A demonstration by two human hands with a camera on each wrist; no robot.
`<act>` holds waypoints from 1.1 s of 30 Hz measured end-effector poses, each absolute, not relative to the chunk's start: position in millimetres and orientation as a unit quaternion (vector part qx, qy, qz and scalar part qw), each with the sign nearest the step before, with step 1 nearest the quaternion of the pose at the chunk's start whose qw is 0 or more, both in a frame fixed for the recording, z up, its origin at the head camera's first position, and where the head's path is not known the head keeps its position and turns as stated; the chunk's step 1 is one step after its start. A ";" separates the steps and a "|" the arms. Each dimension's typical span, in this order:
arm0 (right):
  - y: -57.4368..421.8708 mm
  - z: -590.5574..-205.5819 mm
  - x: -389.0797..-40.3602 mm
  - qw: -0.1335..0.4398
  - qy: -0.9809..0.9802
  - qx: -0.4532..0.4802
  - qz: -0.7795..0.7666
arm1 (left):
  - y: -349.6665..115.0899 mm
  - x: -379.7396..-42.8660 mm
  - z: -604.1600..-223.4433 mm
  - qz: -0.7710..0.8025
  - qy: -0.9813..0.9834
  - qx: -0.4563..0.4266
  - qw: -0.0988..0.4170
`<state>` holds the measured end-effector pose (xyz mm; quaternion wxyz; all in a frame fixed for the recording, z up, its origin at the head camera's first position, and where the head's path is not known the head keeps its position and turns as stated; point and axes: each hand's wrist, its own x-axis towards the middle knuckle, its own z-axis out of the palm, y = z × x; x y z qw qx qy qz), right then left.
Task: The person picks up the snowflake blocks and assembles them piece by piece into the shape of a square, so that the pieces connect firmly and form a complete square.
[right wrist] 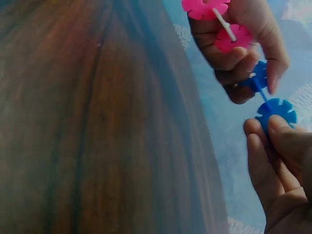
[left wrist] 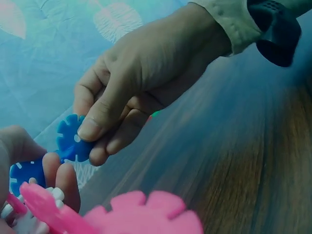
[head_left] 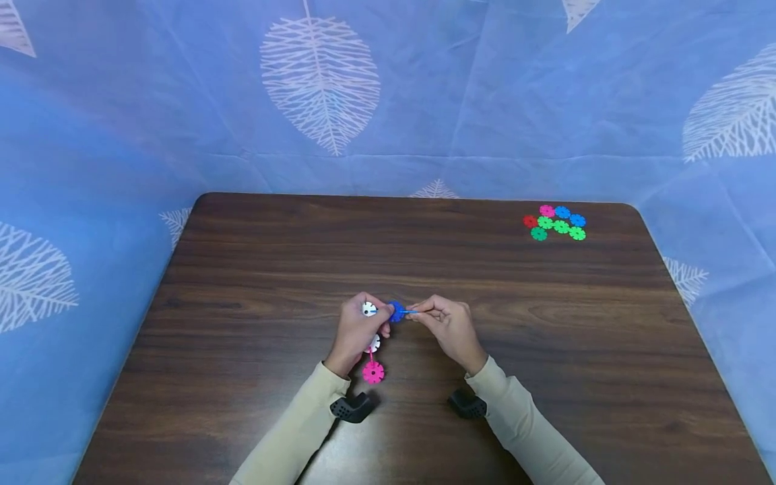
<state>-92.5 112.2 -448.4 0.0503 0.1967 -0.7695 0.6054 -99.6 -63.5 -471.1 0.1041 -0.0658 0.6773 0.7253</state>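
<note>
My left hand (head_left: 354, 330) grips a chain of notched plastic discs above the table. A blue disc (head_left: 396, 311) sits at its fingertips, with a white disc (head_left: 369, 309) beside the thumb. Below the hand hang another white disc (head_left: 376, 343) and a pink disc (head_left: 373, 372); the left wrist view shows the pink disc (left wrist: 146, 214) up close. Between thumb and fingers, my right hand (head_left: 451, 329) pinches a second blue disc (right wrist: 276, 111), edge-on in the head view. Its rim meets the first blue disc (right wrist: 262, 74); how deep the slots engage is hidden.
At the table's far right lies a group of loose discs: a pink disc (head_left: 547, 211), a red disc (head_left: 530, 221), blue discs (head_left: 578, 220) and several green discs (head_left: 560, 227). Blue leaf-patterned cloth (head_left: 424, 101) stands behind the brown wooden table (head_left: 273, 269).
</note>
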 end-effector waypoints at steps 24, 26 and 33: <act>208.5 -472.4 -135.4 0.035 -0.892 0.036 0.449 | -72.1 -100.0 -479.6 0.762 0.640 -0.059 0.078; 229.7 -477.0 -145.0 0.059 -0.908 0.011 0.414 | -71.6 -99.9 -478.8 0.760 0.642 -0.056 0.083; 288.1 -486.2 -168.4 0.088 -0.921 -0.057 0.376 | -68.7 -99.4 -481.2 0.757 0.645 -0.052 0.094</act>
